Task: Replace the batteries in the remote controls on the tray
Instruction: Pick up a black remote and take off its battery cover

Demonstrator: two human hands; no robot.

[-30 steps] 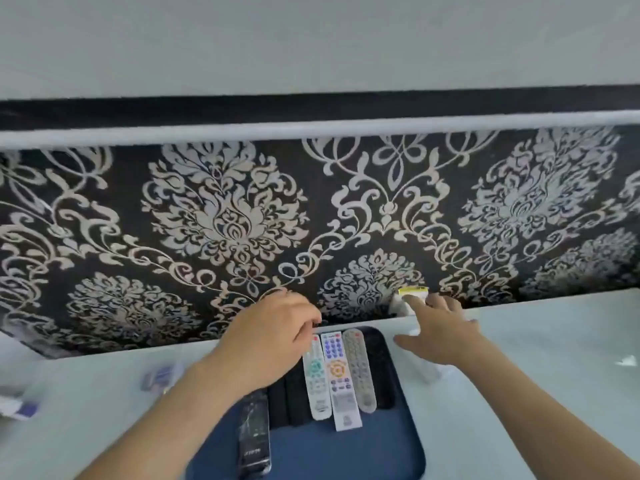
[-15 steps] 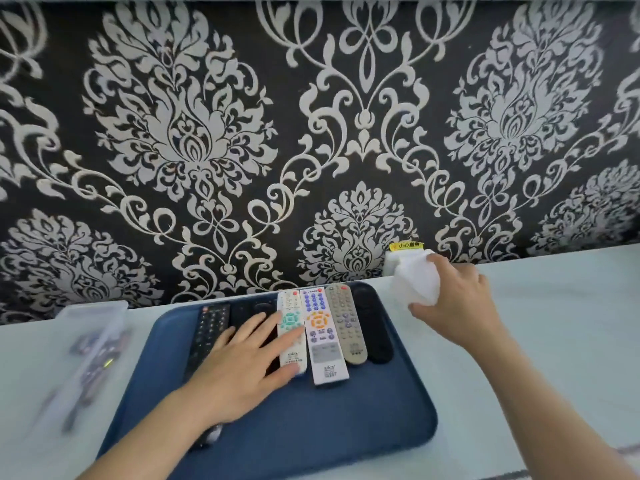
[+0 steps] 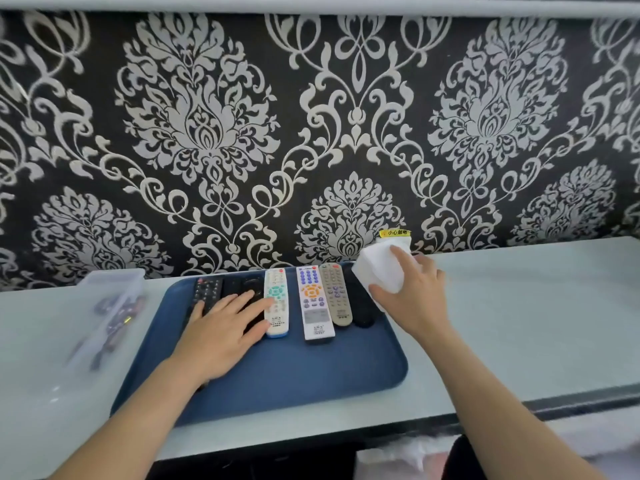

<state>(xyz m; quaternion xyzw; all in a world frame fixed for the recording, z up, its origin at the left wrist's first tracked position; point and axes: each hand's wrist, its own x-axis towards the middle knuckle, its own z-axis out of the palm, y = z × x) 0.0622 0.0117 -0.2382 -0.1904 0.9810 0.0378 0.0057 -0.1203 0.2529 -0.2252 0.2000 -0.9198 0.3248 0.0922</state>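
My left hand (image 3: 225,327) covers the near halves of the black remotes (image 3: 207,291), the white wad (image 3: 379,268) in my right hand (image 3: 415,299) hides the far end of the rightmost dark remote (image 3: 362,306), and the contents of the clear box (image 3: 104,306) at the left are too blurred for me to tell.

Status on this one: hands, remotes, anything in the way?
Left hand flat on the black remotes. Right hand grips a white cloth above the tray, right edge. Remotes face up in a row. Nothing blocks them.

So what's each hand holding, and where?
Right hand grips a white cloth by its right side. Left hand lies flat on black remotes, holding nothing.
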